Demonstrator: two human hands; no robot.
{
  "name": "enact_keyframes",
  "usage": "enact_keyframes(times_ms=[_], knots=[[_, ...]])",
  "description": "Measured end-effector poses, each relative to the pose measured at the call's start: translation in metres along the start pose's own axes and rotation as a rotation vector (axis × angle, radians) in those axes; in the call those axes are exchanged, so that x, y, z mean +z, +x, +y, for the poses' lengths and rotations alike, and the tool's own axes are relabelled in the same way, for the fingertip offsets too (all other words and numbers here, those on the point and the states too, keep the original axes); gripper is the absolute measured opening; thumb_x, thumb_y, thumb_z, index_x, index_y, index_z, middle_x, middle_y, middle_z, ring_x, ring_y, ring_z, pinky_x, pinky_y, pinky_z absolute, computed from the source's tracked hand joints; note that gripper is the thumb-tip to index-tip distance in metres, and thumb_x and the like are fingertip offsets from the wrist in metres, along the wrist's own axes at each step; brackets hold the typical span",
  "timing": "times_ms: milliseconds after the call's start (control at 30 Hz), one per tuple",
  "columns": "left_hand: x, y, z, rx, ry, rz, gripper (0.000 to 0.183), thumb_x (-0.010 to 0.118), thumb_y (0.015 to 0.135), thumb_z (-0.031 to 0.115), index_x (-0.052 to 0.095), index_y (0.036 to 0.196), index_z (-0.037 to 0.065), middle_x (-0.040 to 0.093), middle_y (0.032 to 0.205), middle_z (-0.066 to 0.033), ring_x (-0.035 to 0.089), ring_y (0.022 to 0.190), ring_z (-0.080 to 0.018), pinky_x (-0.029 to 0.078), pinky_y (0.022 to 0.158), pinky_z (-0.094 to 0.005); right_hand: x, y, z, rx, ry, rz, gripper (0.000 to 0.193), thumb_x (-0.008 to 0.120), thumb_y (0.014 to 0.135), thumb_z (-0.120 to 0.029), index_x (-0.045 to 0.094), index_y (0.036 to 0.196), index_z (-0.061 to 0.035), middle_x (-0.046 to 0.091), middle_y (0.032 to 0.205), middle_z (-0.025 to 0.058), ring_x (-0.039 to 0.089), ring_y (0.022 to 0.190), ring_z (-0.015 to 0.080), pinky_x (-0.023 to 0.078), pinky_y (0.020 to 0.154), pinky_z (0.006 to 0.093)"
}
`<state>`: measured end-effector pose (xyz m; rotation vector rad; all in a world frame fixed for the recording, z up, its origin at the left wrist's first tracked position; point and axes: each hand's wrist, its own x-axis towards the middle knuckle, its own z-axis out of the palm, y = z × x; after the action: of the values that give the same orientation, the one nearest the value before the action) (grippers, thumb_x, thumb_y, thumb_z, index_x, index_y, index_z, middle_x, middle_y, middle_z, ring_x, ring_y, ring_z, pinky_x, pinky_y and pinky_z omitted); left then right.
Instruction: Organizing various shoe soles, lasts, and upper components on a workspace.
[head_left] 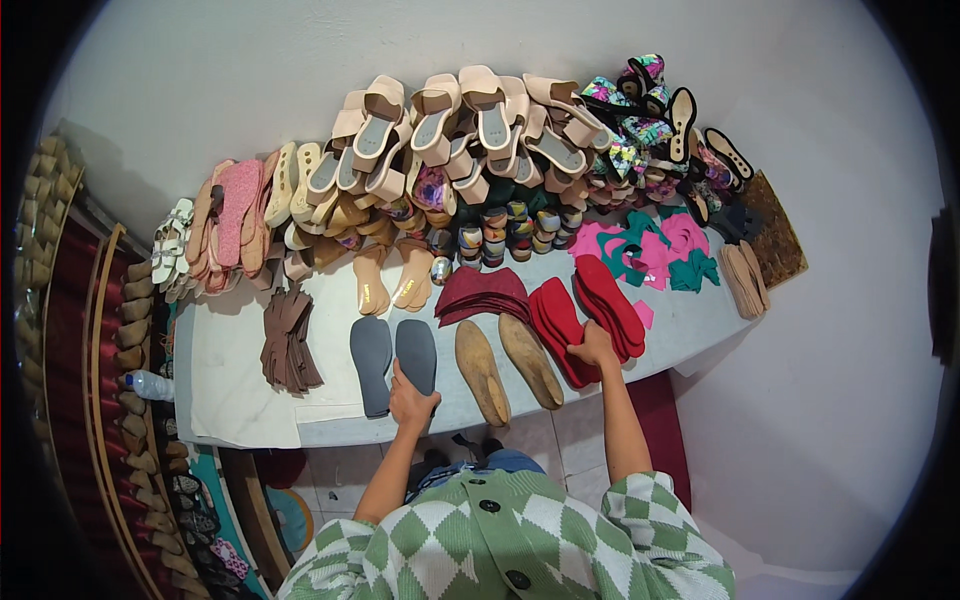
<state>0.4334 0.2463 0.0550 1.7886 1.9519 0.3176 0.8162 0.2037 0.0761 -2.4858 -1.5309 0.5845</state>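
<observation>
My left hand is at the lower end of the right-hand dark grey shoe sole, fingers and thumb at its edges. A matching grey sole lies flat just to its left. My right hand grips at the red insoles, its thumb over the edge of the left stack; some of its fingers are hidden. The right red stack lies slanted beside it. Between my hands rest two worn wooden shoe lasts, toes pointing down toward me. Dark red fanned pieces lie just beyond them.
Beige heeled sandals are piled along the wall, with patterned shoes at right. Brown strips, tan insoles and pink and green scraps lie on the table. A bottle and a shelf of lasts stand left.
</observation>
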Motion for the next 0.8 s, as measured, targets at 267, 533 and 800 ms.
enact_keyframes(times_ms=[267,533,800], knots=[[0.002,0.001,-0.003,0.026,-0.009,0.025,0.110,0.077,0.051,0.024,0.013,0.139,0.008,0.052,0.108,-0.0208,0.055,0.097,-0.0368,0.047,0.084,-0.0419,0.000,0.002,-0.004,0.041,-0.023,-0.009,0.065,0.077,0.057,-0.031,0.046,0.102,0.0044,0.057,0.099,0.0245,0.057,0.095,0.0378,0.046,0.082,0.0405],[0.001,0.003,-0.006,0.009,-0.008,0.019,0.111,0.078,0.051,0.024,0.013,0.139,0.007,0.052,0.109,-0.0225,0.056,0.095,-0.0376,0.047,0.084,-0.0416,0.008,-0.005,-0.017,0.116,0.054,0.088,0.067,0.077,0.058,-0.028,0.043,0.105,0.0051,0.057,0.101,0.0257,0.056,0.098,0.0386,0.046,0.084,0.0411],[0.002,0.005,-0.006,-0.013,0.013,0.025,0.111,0.077,0.049,0.023,0.014,0.139,0.008,0.056,0.106,-0.0189,0.058,0.094,-0.0350,0.047,0.082,-0.0406,-0.007,0.002,-0.012,0.107,0.062,-0.013,0.071,0.076,0.059,-0.030,0.040,0.107,0.0077,0.057,0.101,0.0276,0.057,0.099,0.0389,0.046,0.086,0.0404]])
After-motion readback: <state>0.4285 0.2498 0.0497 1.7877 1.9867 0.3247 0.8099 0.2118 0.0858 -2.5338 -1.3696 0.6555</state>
